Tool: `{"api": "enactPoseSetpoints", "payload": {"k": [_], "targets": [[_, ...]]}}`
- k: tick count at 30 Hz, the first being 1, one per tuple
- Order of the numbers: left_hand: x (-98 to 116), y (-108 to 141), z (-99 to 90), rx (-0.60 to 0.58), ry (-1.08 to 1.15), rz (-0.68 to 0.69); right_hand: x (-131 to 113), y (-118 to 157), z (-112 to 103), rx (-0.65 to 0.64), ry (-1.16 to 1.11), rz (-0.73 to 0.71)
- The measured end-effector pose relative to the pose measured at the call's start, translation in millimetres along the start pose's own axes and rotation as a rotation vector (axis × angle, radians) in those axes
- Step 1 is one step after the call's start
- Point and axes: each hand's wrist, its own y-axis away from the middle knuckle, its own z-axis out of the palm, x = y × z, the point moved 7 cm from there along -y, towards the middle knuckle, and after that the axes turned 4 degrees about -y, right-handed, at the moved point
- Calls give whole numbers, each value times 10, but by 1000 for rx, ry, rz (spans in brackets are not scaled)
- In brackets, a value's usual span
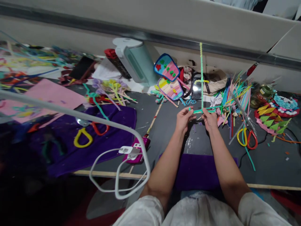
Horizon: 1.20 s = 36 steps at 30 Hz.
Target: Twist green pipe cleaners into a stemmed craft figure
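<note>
Between my two hands is a pipe cleaner piece (201,67), a long green and yellow twisted stem standing up from a green crossbar. My left hand (184,118) pinches the left end of the green crossbar. On the right, my right hand (209,119) is closed on the crossbar near the foot of the stem. Higher on the stem sits a short yellow cross strand (201,81). Both hands hover over the dark table (155,147), above a purple cloth (197,171) at its front edge.
Right of my hands lie a heap of pipe cleaners (237,97), red-yellow scissors (246,138) and a glass jar (261,95). Behind are two colourful fan-shaped crafts (167,67), a beige bag (216,80) and a pale blue kettle (138,61). A white cable (103,121) crosses the left.
</note>
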Motion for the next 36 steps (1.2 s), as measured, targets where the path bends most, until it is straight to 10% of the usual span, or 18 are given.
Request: {"api": "enactPoseSetpoints", "payload": {"k": [10,27,36], "targets": [[12,-51,-144,150,52,22,33,42,40,5,30,-21],[-169,33,171,-92,112,-153,149,16,68,-60,23,25],[-160,33,158,28,168,-157,109,43,119,-99,25,-39]]}}
